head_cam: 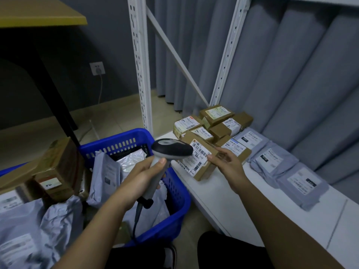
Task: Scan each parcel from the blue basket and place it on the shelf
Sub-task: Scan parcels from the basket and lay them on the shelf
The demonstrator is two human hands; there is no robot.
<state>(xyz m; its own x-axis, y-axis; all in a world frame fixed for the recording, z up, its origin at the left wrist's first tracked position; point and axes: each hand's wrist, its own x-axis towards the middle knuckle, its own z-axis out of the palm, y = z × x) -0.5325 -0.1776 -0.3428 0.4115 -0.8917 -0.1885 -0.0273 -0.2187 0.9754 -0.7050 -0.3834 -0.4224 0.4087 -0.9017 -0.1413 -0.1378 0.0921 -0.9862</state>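
Left hand [142,176] grips the scanner [171,150] over the blue basket [180,193].
Right hand [226,165] holds a labelled box [200,162] on the shelf [223,202].

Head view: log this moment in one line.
left hand grips scanner | right hand holds box at shelf edge | basket holds parcels

Looks like a parcel sorting room to me: labelled boxes [202,162] and mailers [272,160] on white shelf [223,200], blue basket [174,191], handheld scanner [171,150].
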